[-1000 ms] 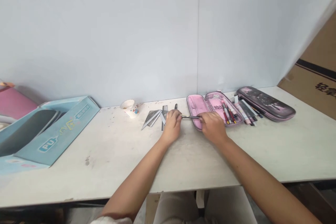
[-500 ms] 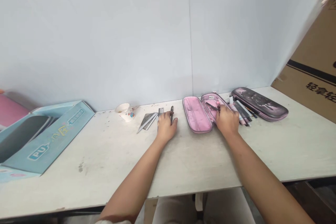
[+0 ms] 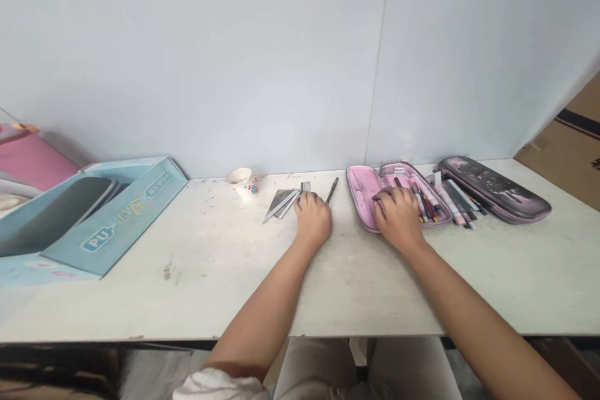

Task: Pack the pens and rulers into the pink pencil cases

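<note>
My left hand (image 3: 312, 220) and my right hand (image 3: 398, 215) both sit palm down, a little apart, fingers curled downward. My bare forearms (image 3: 262, 300) angle inward from either side, wrists low and nearly straight.

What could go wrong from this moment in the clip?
The right hand rests on the open pink pencil case, which might shift and disturb the pens in its far compartment. The left hand sits beside the set squares and could knock them; the loose dark pen near it might roll.

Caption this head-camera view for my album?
Left hand beside a set square, right hand on an open pink pencil case.
</note>
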Tool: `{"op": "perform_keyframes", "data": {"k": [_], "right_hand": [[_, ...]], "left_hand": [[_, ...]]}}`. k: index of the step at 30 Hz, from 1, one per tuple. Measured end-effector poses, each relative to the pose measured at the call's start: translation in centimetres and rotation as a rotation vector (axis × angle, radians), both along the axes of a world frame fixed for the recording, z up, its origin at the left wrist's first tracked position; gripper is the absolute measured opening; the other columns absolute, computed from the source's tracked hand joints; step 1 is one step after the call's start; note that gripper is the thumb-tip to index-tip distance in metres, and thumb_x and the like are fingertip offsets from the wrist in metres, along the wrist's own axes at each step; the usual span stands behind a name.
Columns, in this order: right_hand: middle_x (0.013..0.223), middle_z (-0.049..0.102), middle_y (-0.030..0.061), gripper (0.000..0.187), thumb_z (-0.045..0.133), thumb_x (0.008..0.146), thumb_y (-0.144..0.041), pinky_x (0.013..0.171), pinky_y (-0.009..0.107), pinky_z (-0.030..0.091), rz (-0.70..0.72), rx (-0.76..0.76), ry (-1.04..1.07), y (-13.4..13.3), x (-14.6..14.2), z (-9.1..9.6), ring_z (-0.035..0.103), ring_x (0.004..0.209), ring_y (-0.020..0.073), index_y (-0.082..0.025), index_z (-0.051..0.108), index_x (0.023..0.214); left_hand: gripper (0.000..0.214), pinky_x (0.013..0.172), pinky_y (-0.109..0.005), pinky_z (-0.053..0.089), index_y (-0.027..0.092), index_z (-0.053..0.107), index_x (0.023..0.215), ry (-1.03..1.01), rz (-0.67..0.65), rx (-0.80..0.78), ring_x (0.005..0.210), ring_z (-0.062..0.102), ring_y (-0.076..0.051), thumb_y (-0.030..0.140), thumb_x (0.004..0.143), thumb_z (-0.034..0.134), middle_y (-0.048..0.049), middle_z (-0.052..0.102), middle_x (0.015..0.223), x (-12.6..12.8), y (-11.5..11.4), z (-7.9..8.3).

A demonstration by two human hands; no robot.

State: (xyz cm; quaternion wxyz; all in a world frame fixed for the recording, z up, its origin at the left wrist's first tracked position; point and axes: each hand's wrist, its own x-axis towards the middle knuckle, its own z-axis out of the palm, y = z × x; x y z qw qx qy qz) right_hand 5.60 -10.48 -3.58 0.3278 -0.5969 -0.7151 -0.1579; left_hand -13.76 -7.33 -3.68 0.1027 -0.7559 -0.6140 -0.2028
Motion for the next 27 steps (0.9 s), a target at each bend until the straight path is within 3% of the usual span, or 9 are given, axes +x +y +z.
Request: {"op": "perform_keyframes", "data": {"k": [2, 5, 8, 12, 15, 20, 23, 27], "right_hand": [[0.1, 0.059, 0.01, 0.026, 0.041, 0.088, -0.031, 0.088, 0.039, 0.032, 0.053, -0.01, 0.063, 0.0, -0.6, 0.0, 0.046, 0.097, 0.0246, -0.017, 0.062, 0.092], [0.098, 0.059, 0.0101, 0.031, 0.036, 0.09, -0.035, 0.087, 0.037, 0.035, 0.146, -0.026, 0.203, 0.0, -1.1, 0.1, 0.048, 0.096, 0.0228, -0.017, 0.061, 0.093], [0.094, 0.059, 0.0089, 0.03, 0.034, 0.091, -0.034, 0.085, 0.035, 0.039, 0.24, -0.009, 0.387, 0.1, -1.0, 0.4, 0.051, 0.092, 0.0202, -0.017, 0.059, 0.091], [0.089, 0.058, 0.0074, 0.023, 0.039, 0.087, -0.032, 0.085, 0.033, 0.041, 0.219, 0.05, 0.594, 0.5, 0.9, 0.9, 0.053, 0.09, 0.0186, -0.017, 0.057, 0.086], [0.089, 0.06, 0.0089, 0.023, 0.041, 0.086, -0.032, 0.084, 0.032, 0.041, 0.085, 0.032, 0.615, 0.9, 3.1, 1.1, 0.054, 0.089, 0.0189, -0.016, 0.058, 0.085], [0.099, 0.059, 0.0165, 0.029, 0.042, 0.084, -0.033, 0.087, 0.042, 0.033, -0.354, -0.125, 0.21, 1.4, 5.9, 0.7, 0.049, 0.1, 0.0283, -0.012, 0.062, 0.09], [0.099, 0.06, 0.0177, 0.028, 0.044, 0.083, -0.028, 0.092, 0.046, 0.026, -0.389, -0.218, -0.016, 1.3, 6.4, 0.1, 0.047, 0.101, 0.0297, -0.01, 0.063, 0.092], [0.096, 0.06, 0.019, 0.029, 0.046, 0.082, -0.031, 0.09, 0.049, 0.026, -0.394, -0.174, -0.076, 1.3, 6.5, -0.4, 0.048, 0.096, 0.0306, -0.01, 0.063, 0.094]], "left_hand": [[0.031, 0.093, -0.044, 0.035, 0.011, 0.058, 0.091, -0.231, -0.032, -0.049, 0.105, 0.047, -0.026, 0.023, 0.09, 0.029, -0.0162, 0.056, 0.103, 0.7, -0.3, 0.6], [0.034, 0.087, -0.034, 0.041, 0.016, 0.055, 0.081, -0.556, -0.238, -0.168, 0.091, 0.053, -0.018, 0.025, 0.092, 0.025, -0.0086, 0.059, 0.09, 2.5, -1.0, 1.4], [0.032, 0.082, -0.03, 0.044, 0.016, 0.053, 0.078, -0.68, -0.406, -0.254, 0.082, 0.054, -0.015, 0.028, 0.092, 0.027, -0.0057, 0.059, 0.083, 5.2, -1.4, 2.0], [0.033, 0.081, -0.031, 0.044, 0.015, 0.055, 0.078, -0.541, -0.455, -0.28, 0.081, 0.054, -0.016, 0.024, 0.091, 0.026, -0.0074, 0.06, 0.083, 9.0, -0.7, 2.8], [0.034, 0.087, -0.034, 0.041, 0.013, 0.058, 0.085, -0.348, -0.472, -0.305, 0.09, 0.054, -0.019, 0.021, 0.09, 0.025, -0.0112, 0.062, 0.091, 11.6, 0.3, 3.1], [0.035, 0.092, -0.044, 0.039, 0.014, 0.054, 0.112, -0.112, -0.435, -0.313, 0.111, 0.046, -0.027, 0.026, 0.087, 0.032, -0.0126, 0.054, 0.118, 14.2, 0.7, 2.2], [0.038, 0.091, -0.049, 0.038, 0.016, 0.051, 0.118, -0.008, -0.437, -0.323, 0.114, 0.043, -0.029, 0.027, 0.086, 0.033, -0.0119, 0.049, 0.125, 14.4, 0.5, 1.6], [0.039, 0.094, -0.047, 0.036, 0.017, 0.048, 0.121, 0.002, -0.437, -0.297, 0.116, 0.041, -0.027, 0.028, 0.087, 0.033, -0.0116, 0.049, 0.124, 12.9, 0.2, 1.7]]}}
